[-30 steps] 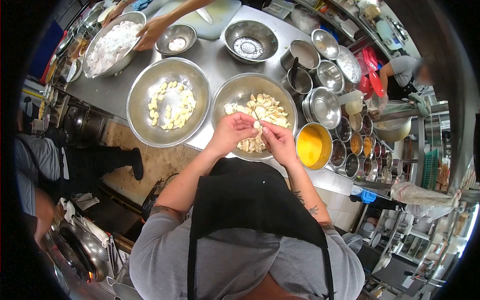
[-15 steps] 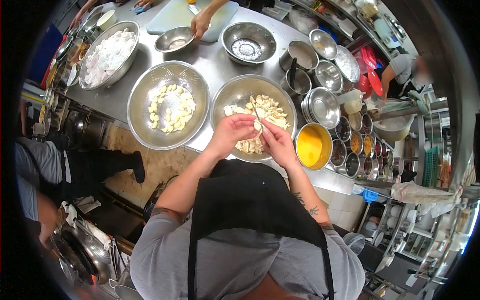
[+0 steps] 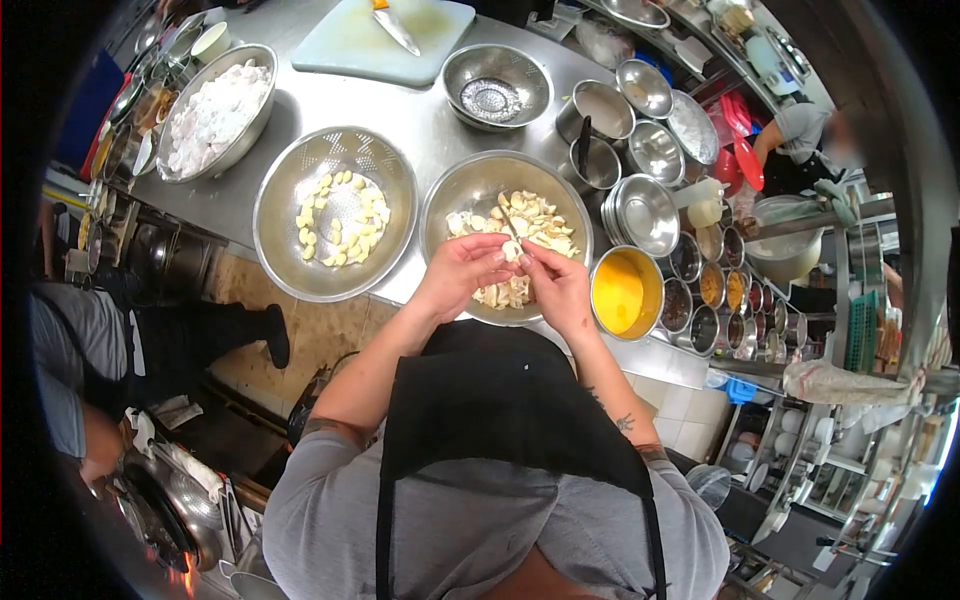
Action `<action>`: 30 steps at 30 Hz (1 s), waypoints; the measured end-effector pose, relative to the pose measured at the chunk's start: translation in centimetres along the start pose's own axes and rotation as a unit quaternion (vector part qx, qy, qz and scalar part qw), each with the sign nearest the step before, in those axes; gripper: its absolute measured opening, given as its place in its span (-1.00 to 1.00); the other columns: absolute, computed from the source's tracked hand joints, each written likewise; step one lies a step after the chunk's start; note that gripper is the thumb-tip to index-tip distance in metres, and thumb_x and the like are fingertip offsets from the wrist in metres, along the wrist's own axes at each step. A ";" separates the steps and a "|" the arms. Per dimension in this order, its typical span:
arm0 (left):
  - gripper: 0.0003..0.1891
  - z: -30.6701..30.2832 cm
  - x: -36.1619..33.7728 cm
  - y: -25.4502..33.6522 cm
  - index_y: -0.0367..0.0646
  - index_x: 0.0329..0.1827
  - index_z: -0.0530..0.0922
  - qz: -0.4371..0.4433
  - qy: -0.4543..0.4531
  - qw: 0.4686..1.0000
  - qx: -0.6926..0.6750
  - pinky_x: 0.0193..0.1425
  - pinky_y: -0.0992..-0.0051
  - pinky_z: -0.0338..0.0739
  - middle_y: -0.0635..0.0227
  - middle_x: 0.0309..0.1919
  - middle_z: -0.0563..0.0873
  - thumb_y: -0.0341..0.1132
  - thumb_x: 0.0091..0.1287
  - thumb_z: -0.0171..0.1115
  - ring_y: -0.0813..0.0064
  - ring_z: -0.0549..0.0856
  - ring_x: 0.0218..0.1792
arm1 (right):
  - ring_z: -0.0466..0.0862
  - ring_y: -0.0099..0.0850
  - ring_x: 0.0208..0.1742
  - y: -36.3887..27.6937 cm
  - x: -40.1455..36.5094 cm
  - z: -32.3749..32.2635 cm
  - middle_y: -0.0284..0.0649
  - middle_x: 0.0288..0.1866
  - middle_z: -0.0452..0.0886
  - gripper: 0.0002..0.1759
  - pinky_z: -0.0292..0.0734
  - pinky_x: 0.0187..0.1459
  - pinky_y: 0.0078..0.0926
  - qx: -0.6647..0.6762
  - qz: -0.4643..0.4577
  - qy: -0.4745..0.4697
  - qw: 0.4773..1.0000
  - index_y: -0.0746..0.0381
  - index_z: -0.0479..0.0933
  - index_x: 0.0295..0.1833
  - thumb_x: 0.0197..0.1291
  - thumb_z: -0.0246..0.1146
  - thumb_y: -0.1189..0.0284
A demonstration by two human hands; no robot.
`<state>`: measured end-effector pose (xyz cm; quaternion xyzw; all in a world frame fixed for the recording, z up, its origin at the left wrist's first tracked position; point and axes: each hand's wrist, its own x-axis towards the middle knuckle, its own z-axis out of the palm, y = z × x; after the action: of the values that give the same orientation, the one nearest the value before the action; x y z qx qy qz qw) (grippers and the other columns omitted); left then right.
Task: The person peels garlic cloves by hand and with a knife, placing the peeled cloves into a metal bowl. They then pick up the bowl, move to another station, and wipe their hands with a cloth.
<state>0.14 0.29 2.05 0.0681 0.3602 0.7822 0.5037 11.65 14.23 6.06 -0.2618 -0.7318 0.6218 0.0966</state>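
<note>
My left hand (image 3: 462, 275) pinches a pale garlic clove (image 3: 512, 251) at its fingertips. Against the same clove, my right hand (image 3: 556, 288) is closed on a small knife (image 3: 507, 215), its thin blade pointing up and away; the handle is hidden by my fingers. Both hands are above the near part of a steel bowl (image 3: 437, 200) full of garlic cloves (image 3: 540, 222), many with skin on. To the left stands a perforated steel colander (image 3: 275, 255) with peeled cloves (image 3: 355, 250) scattered over its base.
A pot of yellow liquid (image 3: 622, 290) stands close by my right hand. Steel bowls (image 3: 650, 215) and pots crowd the right. Farther back are another colander (image 3: 497, 65), a cutting board (image 3: 345, 50) with a knife (image 3: 400, 32), and a bowl of white-coated pieces (image 3: 220, 115). Flames (image 3: 190, 575) burn lower left.
Another person's hand and the small steel bowl it held are gone from beside the cutting board, leaving the knife there in full view. My hands have barely shifted. Flames now show at lower left.
</note>
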 end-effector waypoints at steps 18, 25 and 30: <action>-0.82 0.2 0.0 -0.1 -0.34 -0.06 0.57 0.057 0.010 0.996 0.066 0.07 0.50 0.63 0.24 -0.17 0.71 -0.56 0.29 0.29 0.49 0.70 -0.10 | 0.33 -0.78 -0.47 -1.1 -0.7 0.3 -0.53 -0.44 0.49 -0.53 0.28 -0.42 -0.76 -0.023 -0.018 -0.067 0.997 0.30 0.44 0.34 0.32 0.23 0.54; -0.78 1.2 -0.3 0.0 -0.36 -0.01 0.56 0.097 0.021 0.989 0.114 0.07 0.52 0.62 0.21 -0.11 0.72 -0.54 0.31 0.29 0.51 0.70 -0.06 | 0.38 -0.78 -0.45 -0.7 -0.2 0.8 -0.47 -0.38 0.57 -0.58 0.33 -0.41 -0.78 0.016 -0.048 -0.036 0.998 0.30 0.47 0.32 0.36 0.18 0.57; -0.76 1.2 -0.2 -0.1 -0.39 0.04 0.54 0.100 0.019 0.987 0.124 0.09 0.46 0.64 0.19 -0.11 0.73 -0.56 0.33 0.24 0.47 0.72 -0.07 | 0.35 -0.74 -0.56 -0.2 0.1 0.0 -0.39 -0.40 0.55 -0.64 0.23 -0.55 -0.76 0.164 0.048 -0.074 0.982 0.30 0.51 0.27 0.39 0.17 0.51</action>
<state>0.90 0.79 2.90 0.1510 0.4553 0.7792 0.4034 11.50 14.25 6.27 -0.2309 -0.6113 0.7551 0.0538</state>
